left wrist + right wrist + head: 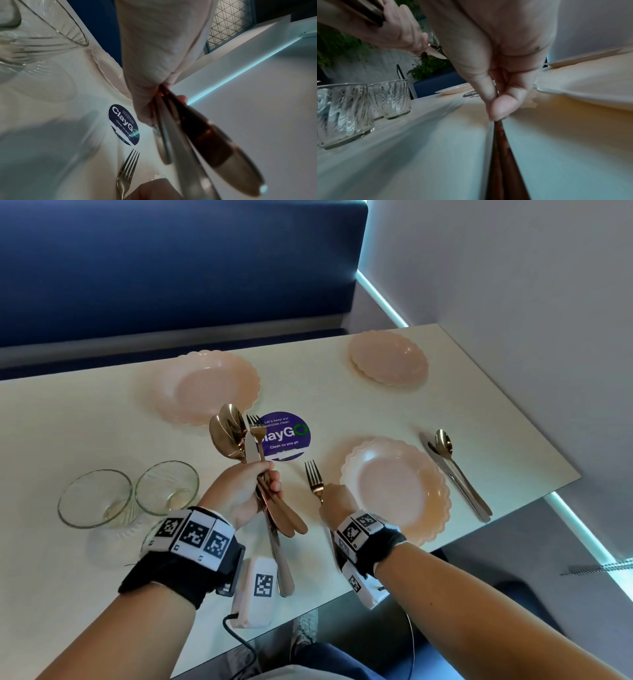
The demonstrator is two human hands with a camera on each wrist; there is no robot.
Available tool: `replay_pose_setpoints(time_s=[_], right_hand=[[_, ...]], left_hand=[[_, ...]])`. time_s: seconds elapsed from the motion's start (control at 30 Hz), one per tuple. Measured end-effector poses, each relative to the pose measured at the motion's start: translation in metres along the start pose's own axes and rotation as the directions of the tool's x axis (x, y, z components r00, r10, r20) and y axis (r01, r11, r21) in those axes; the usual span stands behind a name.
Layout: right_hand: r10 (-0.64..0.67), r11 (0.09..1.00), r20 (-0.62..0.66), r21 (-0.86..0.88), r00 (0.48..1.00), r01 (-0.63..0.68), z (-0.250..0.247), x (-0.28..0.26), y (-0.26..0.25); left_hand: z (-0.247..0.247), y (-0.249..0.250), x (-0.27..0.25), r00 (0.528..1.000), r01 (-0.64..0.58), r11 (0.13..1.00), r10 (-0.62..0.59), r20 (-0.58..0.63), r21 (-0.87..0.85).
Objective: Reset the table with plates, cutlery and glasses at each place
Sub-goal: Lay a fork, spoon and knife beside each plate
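The left hand (245,491) is raised over the middle of the desk (68,422), its fingers wrapped round a bundle of cutlery (246,446): two gold spoons, a fork and a knife stand up out of the fist, and the handles stick out below it. The right hand (334,501) is low at the near edge, its thumb and forefinger pinching the handle of a gold fork (313,475) that lies just left of the near pink plate (397,487), tines pointing away. On that plate's right side a knife (452,474) and a spoon (448,450) lie side by side. Two more pink plates (205,386) (388,357) sit along the far side. Two ribbed glasses (94,498) (166,487) stand together at the near left. A round purple sticker (284,436) marks the centre.
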State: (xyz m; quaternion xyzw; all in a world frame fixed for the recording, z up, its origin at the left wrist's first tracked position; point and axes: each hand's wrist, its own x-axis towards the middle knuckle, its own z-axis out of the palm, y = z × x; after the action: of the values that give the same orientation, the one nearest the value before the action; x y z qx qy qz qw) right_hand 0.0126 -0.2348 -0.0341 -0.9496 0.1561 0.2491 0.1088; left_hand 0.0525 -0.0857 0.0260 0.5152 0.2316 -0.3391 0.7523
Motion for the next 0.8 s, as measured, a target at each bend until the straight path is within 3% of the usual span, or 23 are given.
replay_pose_setpoints(time_s=[0.13,0.27,0.4,0.47,0.57,0.8], right_hand=[[-0.033,0.999,-0.009,-0.038,0.999,0.033,0.0,-0.002,0.002],[-0.041,0.994,-0.013,0.104,0.999,0.042,-0.009,-0.005,0.001],[-0.17,0.944,-0.202,0.249,0.965,0.218,-0.045,-0.007,-0.008],[-0.325,0.885,-0.342,0.218,0.882,0.411,-0.071,-0.012,-0.015],[-0.545,0.706,-0.493,0.167,0.679,0.688,-0.107,-0.022,-0.03],[-0.843,0.345,-0.405,0.101,0.355,0.933,-0.136,-0.019,-0.061]], left_hand=[[0.001,0.001,-0.004,1.0,-0.005,1.0,0.005,0.021,0.018],[-0.001,0.004,-0.009,0.997,0.02,1.0,-0.021,0.073,0.013],[-0.003,0.015,-0.017,0.993,0.017,1.0,-0.018,0.114,0.006],[-0.004,0.025,-0.022,0.991,0.013,1.0,-0.013,0.135,0.003],[-0.007,0.04,-0.027,0.992,-0.005,1.0,0.006,0.128,-0.006],[-0.02,0.08,-0.034,0.991,-0.052,0.996,0.06,0.12,-0.067]])
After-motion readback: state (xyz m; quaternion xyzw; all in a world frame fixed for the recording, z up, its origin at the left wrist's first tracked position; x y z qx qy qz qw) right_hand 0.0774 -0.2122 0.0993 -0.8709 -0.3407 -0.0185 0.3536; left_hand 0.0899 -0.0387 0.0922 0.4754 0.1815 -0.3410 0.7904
